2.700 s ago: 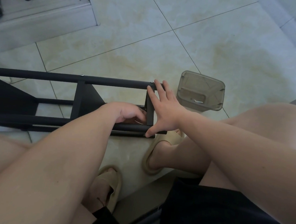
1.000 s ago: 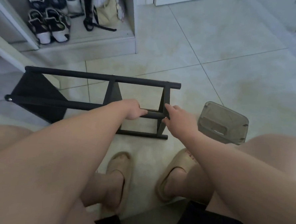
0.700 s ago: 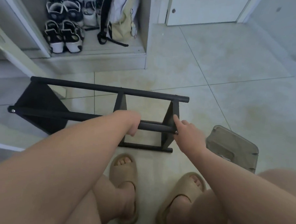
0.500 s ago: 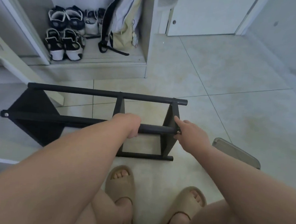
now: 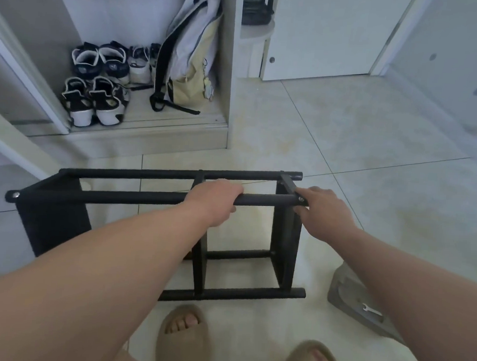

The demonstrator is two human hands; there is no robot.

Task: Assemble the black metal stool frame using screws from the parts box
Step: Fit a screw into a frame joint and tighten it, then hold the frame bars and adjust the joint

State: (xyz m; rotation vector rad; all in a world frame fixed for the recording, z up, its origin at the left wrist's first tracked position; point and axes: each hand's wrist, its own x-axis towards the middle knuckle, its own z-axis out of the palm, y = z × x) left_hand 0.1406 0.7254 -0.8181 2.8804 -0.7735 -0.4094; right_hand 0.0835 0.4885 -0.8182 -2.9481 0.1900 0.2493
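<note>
Left hand (image 5: 216,200) wrapped round stool frame (image 5: 133,195) top bar, right hand (image 5: 323,212) gripping its screwed corner; prob repositioning, next needs a screw from parts box (image 5: 346,294).

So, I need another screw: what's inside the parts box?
Only a small silver wrench shows in the grey parts box. The right forearm covers part of it, so whatever lies there is hidden.

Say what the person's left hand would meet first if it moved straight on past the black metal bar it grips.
Likely the far black metal rail of the stool frame, just beyond the left hand; depth is unclear, so it could pass above it.
</note>
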